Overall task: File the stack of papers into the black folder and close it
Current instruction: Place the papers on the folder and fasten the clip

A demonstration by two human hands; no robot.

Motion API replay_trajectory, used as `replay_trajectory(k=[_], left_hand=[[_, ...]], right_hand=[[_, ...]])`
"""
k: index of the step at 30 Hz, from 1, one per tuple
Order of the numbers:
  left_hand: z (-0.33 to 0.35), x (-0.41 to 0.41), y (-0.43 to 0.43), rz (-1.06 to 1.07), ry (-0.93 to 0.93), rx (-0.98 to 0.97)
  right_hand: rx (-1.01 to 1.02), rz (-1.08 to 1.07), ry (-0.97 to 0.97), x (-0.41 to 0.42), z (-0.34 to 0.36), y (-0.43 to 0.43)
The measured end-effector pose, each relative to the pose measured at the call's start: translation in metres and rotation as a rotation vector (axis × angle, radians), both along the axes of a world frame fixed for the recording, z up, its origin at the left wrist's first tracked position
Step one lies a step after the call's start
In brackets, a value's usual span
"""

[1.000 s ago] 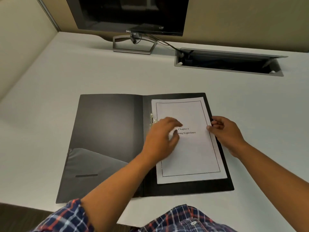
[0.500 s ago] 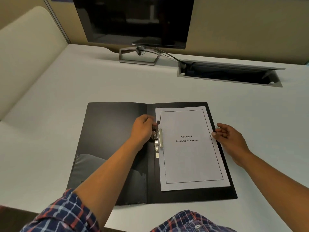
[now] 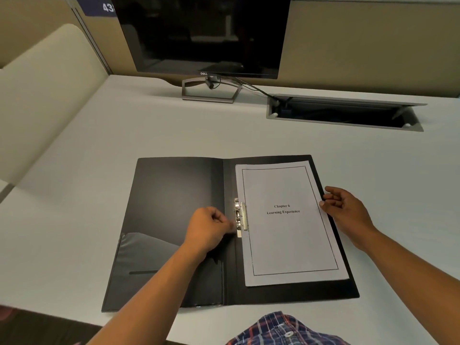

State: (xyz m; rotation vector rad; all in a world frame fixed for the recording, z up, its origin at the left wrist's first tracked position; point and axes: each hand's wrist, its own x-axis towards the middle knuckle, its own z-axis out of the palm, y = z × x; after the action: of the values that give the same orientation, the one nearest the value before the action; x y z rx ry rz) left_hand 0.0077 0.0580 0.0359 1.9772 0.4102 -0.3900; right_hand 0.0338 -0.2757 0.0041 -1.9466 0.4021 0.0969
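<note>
- Black folder lies open flat on desk, near edge, centre of view; left leaf bare, w/ inner pocket at its near end.
- Stack of papers sits on right leaf, top sheet reading "Chapter 6 / Learning Experience"; left edge is under the bar of metal clamp beside the spine. Stack slightly skewed vs. folder; upper right corner reaches close to folder's far right edge.
- Left hand: fingers curled in, tips at near end of clamp lever. Appears pinched on lever, but contact partly hidden — cannot tell for certain.
- Right hand: loosely curled, fingertips resting at right edge of stack, mid-height; steadying, not gripping.
- Step in hand, est.: securing stack under clamp. Clamp looks down on paper; whether fully locked — cannot tell.
- Task status, est.: papers placed; folder not yet closed.
- Next move calls for: confirm lever seated flat; free both hands from right leaf; take left cover at its outer left edge and swing it rightward over stack.
- Care pts: right hand must clear the paper edge before cover lands; the skew shouldn't be left proud of the folder edge.
- Monitor and cable hatch at far side, well apart from work.
</note>
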Motion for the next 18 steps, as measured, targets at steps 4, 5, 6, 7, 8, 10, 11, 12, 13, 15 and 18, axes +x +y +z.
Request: replay_trajectory(k=[4,5,6,7,8,10,11,12,13,15,18], left_hand=[[0.000,-0.003,0.001,0.125,0.006,-0.049],[0.001,-0.002,0.000,0.140,0.019,-0.069],[0.002,-0.002,-0.001,0.150,0.030,-0.088],[0.002,-0.001,-0.002,0.158,0.039,-0.098],[0.002,0.000,-0.004,0.167,0.048,-0.096],[0.001,0.002,-0.006,0.178,0.063,-0.069],[-0.001,0.003,-0.007,0.180,0.066,-0.054],[-0.003,0.003,-0.007,0.179,0.062,-0.035],[-0.006,0.002,-0.007,0.169,0.058,-0.005],[-0.010,-0.001,-0.007,0.103,0.072,0.147],[-0.015,-0.008,-0.009,0.001,0.064,0.437]], right_hand=[[-0.007,0.007,-0.001,0.000,0.000,0.001],[-0.007,0.008,-0.001,0.000,-0.001,0.000],[-0.008,0.010,0.000,0.000,-0.001,0.000],[-0.010,0.012,0.001,0.000,0.000,0.000],[-0.010,0.012,0.002,0.000,0.000,0.000],[-0.007,0.011,0.000,0.000,0.000,0.000],[-0.003,0.010,-0.002,0.000,0.000,0.000],[-0.003,0.012,-0.003,0.000,0.000,0.000],[-0.007,0.016,-0.003,0.000,0.000,0.000],[-0.027,0.035,0.005,-0.001,0.000,0.000],[-0.056,0.077,0.013,-0.001,0.000,-0.001]])
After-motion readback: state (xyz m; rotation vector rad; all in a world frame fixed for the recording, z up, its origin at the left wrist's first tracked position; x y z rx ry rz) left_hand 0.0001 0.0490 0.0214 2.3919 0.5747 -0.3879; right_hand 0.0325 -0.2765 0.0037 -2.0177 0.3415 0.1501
